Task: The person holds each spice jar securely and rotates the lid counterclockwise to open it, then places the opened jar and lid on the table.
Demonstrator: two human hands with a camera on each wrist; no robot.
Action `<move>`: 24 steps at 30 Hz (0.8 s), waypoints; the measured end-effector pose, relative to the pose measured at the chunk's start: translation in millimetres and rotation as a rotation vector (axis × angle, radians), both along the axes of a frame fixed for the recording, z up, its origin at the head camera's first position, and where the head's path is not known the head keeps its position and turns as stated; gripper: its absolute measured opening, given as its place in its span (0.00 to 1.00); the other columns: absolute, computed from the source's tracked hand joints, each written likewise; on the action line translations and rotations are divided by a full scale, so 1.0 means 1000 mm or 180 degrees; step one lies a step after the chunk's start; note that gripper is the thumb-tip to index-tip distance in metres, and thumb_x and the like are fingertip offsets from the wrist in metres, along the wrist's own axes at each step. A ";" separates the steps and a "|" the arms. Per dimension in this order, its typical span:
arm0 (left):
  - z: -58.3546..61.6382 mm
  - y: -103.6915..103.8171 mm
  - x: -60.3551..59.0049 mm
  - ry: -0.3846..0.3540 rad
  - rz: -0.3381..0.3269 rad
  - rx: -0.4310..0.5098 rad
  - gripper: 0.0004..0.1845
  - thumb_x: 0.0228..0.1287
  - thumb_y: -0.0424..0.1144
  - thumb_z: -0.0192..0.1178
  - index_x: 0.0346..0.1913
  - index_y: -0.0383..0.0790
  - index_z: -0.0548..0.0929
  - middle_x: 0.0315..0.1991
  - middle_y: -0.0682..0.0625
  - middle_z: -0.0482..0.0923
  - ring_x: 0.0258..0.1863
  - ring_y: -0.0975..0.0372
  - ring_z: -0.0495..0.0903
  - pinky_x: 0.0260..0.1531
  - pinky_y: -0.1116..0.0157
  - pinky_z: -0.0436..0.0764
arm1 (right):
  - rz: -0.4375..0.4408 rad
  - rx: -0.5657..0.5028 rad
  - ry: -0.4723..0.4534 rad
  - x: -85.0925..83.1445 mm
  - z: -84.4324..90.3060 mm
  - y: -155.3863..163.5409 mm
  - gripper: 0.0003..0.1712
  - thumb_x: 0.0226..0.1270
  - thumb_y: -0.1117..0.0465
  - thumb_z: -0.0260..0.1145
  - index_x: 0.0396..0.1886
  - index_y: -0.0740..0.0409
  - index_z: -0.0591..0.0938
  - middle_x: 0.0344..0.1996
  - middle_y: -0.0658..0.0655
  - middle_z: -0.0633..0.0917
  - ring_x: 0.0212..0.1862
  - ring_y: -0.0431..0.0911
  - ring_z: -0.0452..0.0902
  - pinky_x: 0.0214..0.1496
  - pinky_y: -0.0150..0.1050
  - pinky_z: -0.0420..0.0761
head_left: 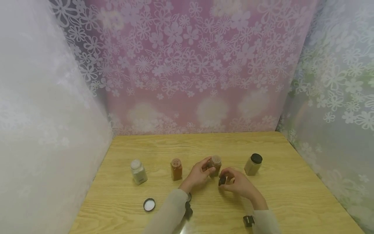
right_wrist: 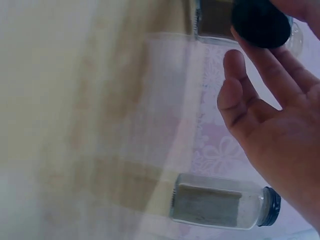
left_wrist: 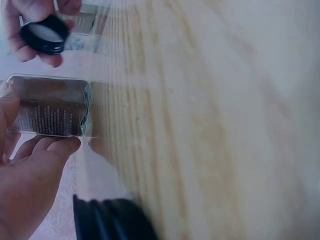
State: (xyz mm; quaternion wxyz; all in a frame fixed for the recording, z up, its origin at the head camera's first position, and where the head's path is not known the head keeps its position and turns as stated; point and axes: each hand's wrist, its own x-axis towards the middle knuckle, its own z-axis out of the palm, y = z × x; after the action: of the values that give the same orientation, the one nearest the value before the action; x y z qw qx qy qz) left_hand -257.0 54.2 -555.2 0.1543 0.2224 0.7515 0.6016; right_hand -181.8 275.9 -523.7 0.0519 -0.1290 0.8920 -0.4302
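Note:
My left hand [head_left: 200, 175] grips a glass spice jar [head_left: 216, 165] with brown contents and a perforated shaker top. The jar stands upright on the table; in the left wrist view the spice jar [left_wrist: 50, 107] shows printed text on its side. Just to its right, my right hand [head_left: 238, 185] pinches a black screw lid [head_left: 222, 181] between thumb and fingers, apart from the jar. The lid's pale inside [left_wrist: 47, 34] faces the left wrist camera, and the right wrist view shows the dark lid top [right_wrist: 261, 22].
A black-capped jar [head_left: 253, 164] stands at the right. Left of my hands are an uncapped jar of orange-red spice [head_left: 176, 169] and a jar of pale contents [head_left: 138, 172]. One loose black lid [head_left: 149, 205] lies inside up near the front left. Patterned curtains [head_left: 190, 65] enclose the table.

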 end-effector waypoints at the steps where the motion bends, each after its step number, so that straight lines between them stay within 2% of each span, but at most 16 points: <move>1: 0.000 0.000 0.000 -0.0003 0.0005 0.0001 0.33 0.80 0.47 0.59 0.83 0.51 0.63 0.76 0.39 0.71 0.76 0.47 0.71 0.75 0.49 0.73 | 0.0059 0.0006 -0.0034 0.000 -0.002 0.000 0.24 0.64 0.57 0.79 0.56 0.55 0.82 0.45 0.54 0.86 0.42 0.48 0.78 0.40 0.35 0.78; 4: 0.000 0.000 0.000 0.0005 0.0023 0.0025 0.33 0.80 0.46 0.60 0.82 0.49 0.64 0.76 0.38 0.71 0.76 0.46 0.71 0.74 0.49 0.73 | 0.0223 -0.0009 -0.0106 0.000 -0.007 0.000 0.24 0.63 0.58 0.80 0.56 0.55 0.81 0.46 0.56 0.87 0.40 0.44 0.79 0.40 0.34 0.79; 7: 0.000 0.000 -0.001 0.0025 0.0030 0.0054 0.33 0.80 0.44 0.60 0.82 0.47 0.65 0.76 0.36 0.71 0.76 0.44 0.72 0.74 0.48 0.74 | 0.0385 -0.0090 -0.0140 0.000 -0.009 0.000 0.24 0.62 0.60 0.80 0.56 0.56 0.81 0.52 0.59 0.89 0.44 0.45 0.80 0.43 0.34 0.79; 10: 0.000 0.001 0.000 0.0025 0.0051 0.0077 0.33 0.79 0.44 0.61 0.82 0.46 0.65 0.75 0.36 0.71 0.76 0.44 0.72 0.74 0.48 0.74 | 0.0555 -0.0221 -0.0190 -0.001 -0.009 0.000 0.25 0.60 0.64 0.81 0.55 0.58 0.81 0.58 0.63 0.87 0.54 0.54 0.85 0.49 0.32 0.79; 12: 0.000 0.001 0.000 0.0028 0.0062 0.0092 0.33 0.79 0.43 0.61 0.82 0.46 0.66 0.75 0.35 0.71 0.76 0.44 0.72 0.74 0.48 0.73 | 0.0626 -0.0270 -0.0244 0.000 -0.009 -0.001 0.26 0.60 0.66 0.80 0.56 0.58 0.80 0.59 0.64 0.87 0.60 0.59 0.84 0.51 0.31 0.78; 15: 0.000 0.001 0.000 -0.0014 0.0056 0.0148 0.32 0.79 0.43 0.61 0.81 0.46 0.66 0.76 0.35 0.71 0.76 0.44 0.71 0.75 0.48 0.72 | 0.0665 -0.0246 -0.0296 0.000 -0.008 -0.002 0.26 0.61 0.66 0.80 0.57 0.60 0.79 0.62 0.66 0.85 0.63 0.61 0.82 0.52 0.31 0.79; 17: 0.000 0.001 0.001 -0.0036 0.0029 0.0166 0.32 0.80 0.43 0.61 0.82 0.47 0.66 0.76 0.36 0.71 0.76 0.44 0.70 0.75 0.48 0.72 | 0.0689 -0.0208 -0.0318 0.001 -0.008 -0.002 0.31 0.62 0.66 0.79 0.63 0.63 0.78 0.65 0.67 0.83 0.63 0.62 0.82 0.54 0.35 0.82; 20: 0.000 0.000 0.000 -0.0027 -0.0026 0.0139 0.33 0.80 0.44 0.60 0.82 0.48 0.64 0.77 0.36 0.70 0.77 0.44 0.69 0.75 0.48 0.71 | 0.0741 -0.0095 -0.0291 0.001 -0.007 -0.003 0.37 0.63 0.65 0.78 0.71 0.66 0.76 0.67 0.69 0.82 0.66 0.65 0.80 0.61 0.50 0.85; 22: 0.001 -0.001 -0.001 0.0012 -0.0065 0.0096 0.34 0.80 0.46 0.60 0.82 0.48 0.64 0.77 0.37 0.69 0.77 0.44 0.69 0.75 0.48 0.71 | 0.0762 -0.0016 -0.0257 0.001 -0.006 -0.003 0.38 0.63 0.65 0.78 0.73 0.67 0.76 0.67 0.68 0.82 0.67 0.67 0.79 0.65 0.61 0.82; 24: 0.001 -0.002 -0.001 0.0025 -0.0099 0.0055 0.34 0.79 0.47 0.61 0.82 0.49 0.63 0.78 0.38 0.67 0.78 0.44 0.68 0.76 0.48 0.70 | 0.0776 0.0032 -0.0240 0.001 -0.006 -0.003 0.36 0.62 0.65 0.79 0.70 0.66 0.79 0.66 0.68 0.83 0.67 0.69 0.79 0.66 0.68 0.79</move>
State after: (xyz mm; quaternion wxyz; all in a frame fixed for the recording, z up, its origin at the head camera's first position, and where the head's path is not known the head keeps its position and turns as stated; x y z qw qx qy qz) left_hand -258.4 51.7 -554.4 0.1588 0.2377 0.7433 0.6048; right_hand -180.6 272.9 -529.5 0.1379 -0.2199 0.8693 -0.4207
